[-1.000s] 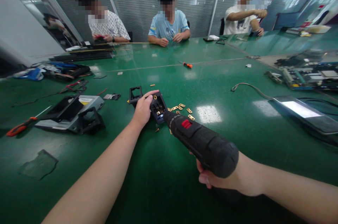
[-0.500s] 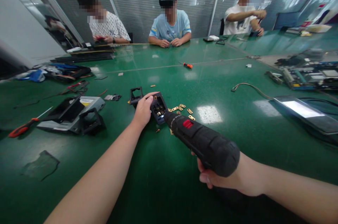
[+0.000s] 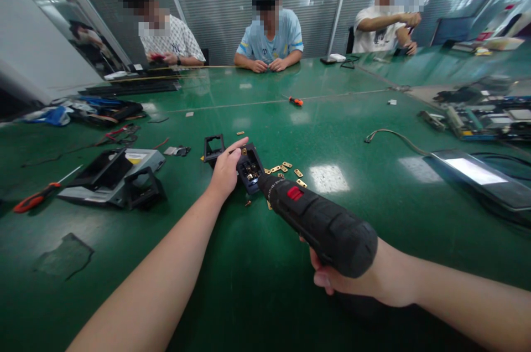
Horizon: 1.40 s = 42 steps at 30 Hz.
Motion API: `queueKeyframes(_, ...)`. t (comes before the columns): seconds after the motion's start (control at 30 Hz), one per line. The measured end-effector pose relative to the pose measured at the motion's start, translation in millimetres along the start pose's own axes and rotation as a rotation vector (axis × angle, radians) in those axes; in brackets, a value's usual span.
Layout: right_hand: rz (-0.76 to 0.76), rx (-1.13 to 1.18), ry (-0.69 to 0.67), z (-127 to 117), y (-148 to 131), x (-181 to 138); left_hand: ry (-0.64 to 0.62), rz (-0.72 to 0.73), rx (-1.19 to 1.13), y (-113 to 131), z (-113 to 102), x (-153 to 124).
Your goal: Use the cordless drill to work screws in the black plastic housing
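Note:
My right hand (image 3: 340,279) grips a black electric screwdriver (image 3: 319,223) with a red switch, its tip pointing into a small black terminal block (image 3: 250,167) with brass contacts. My left hand (image 3: 226,169) is wrapped round the left side of that block and holds it on the green table (image 3: 257,285). Several small brass plates (image 3: 286,168) lie scattered just right of the block. An empty black plastic frame (image 3: 213,148) stands directly behind my left hand.
A grey and black dismantled unit (image 3: 114,177) and a red-handled screwdriver (image 3: 35,197) lie at the left. A small orange screwdriver (image 3: 295,101) is farther back. Circuit boards (image 3: 477,117), a cable (image 3: 394,139) and a flat panel (image 3: 481,175) sit at the right. Three people sit along the far side.
Almost nothing moved; both hands keep the same hold on the block and the screwdriver, and the view has shifted very slightly.

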State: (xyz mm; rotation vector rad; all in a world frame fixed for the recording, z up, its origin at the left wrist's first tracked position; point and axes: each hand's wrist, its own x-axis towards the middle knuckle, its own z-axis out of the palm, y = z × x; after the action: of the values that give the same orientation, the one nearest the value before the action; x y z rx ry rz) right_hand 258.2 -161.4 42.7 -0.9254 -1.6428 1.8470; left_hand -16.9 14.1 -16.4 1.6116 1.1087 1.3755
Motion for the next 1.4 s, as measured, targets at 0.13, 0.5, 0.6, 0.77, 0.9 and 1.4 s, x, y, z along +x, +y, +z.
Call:
queueKeyframes(0.13, -0.013, -0.027, 0.005, -0.4, 5.2, -1.3, -0.012, -0.024, -0.027, -1.6, -0.3, 0.3)
queueKeyframes(0.5, 0.001, -0.045, 0.012, -2.7, 8.8, -2.5, -0.016, -0.003, -0.028, 0.5, 1.0, 0.0)
queueKeyframes(0.6, -0.041, -0.070, 0.030, -2.7, 6.9, -3.5, -0.013, 0.000, -0.025, 2.2, 2.1, 0.2)
queueKeyframes(0.77, -0.038, -0.027, 0.029, -0.9, 4.8, -2.4, 0.004, -0.003, -0.014, 3.2, 3.3, 0.2)
queueKeyframes(0.9, -0.039, 0.009, 0.005, 0.2, 3.8, -1.7, 0.023, -0.029, -0.020, 1.7, 2.9, 0.1)
queueKeyframes(1.4, -0.073, -0.036, 0.005, -0.4, 0.3, -1.5, 0.073, -0.009, 0.117, 10.8, 3.6, -0.6)
